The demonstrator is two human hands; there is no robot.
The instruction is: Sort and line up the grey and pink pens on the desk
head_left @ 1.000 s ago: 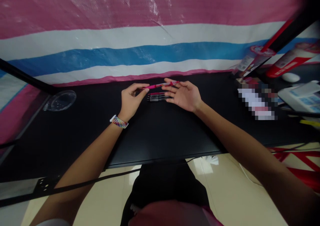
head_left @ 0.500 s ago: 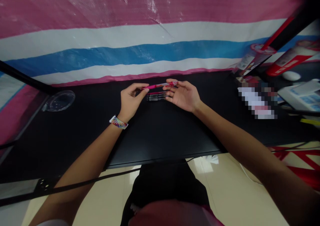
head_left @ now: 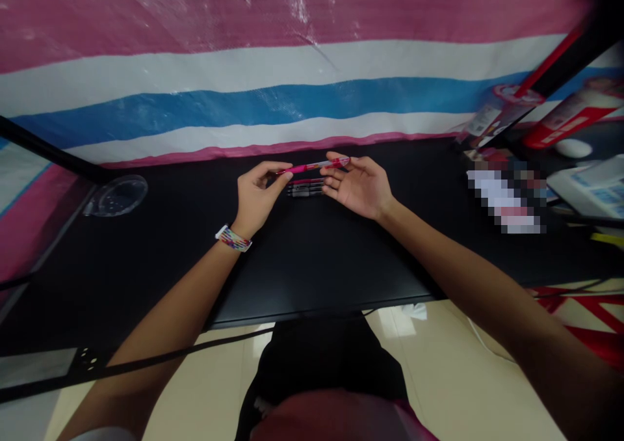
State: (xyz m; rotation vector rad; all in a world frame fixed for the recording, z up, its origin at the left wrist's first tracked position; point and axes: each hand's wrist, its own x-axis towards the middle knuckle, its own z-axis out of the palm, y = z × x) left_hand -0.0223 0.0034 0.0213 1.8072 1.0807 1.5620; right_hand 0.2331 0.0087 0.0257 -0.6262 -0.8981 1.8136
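Between my two hands a pink pen (head_left: 312,167) is held up level over the black desk (head_left: 312,265). My left hand (head_left: 260,190) pinches its left end between thumb and fingers; a colourful band (head_left: 234,238) circles that wrist. At the pen's right end, the thumb and index finger of my right hand (head_left: 361,184) close on it, the other fingers stretched out with the palm turned up. Just below the pink pen, several pens (head_left: 306,189), mostly dark with a reddish one, lie side by side on the desk, their right ends near my right fingers.
A clear plastic lid or shallow dish (head_left: 119,196) lies on the left. On the right stand a clear cup (head_left: 502,112), a red and white canister (head_left: 568,116), a white rounded object (head_left: 574,147) and a blurred-out item (head_left: 507,200). Striped sheeting (head_left: 273,99) hangs behind the desk.
Almost nothing differs. Both hands and the pink pen keep the same hold, and the whole view has shifted very slightly.
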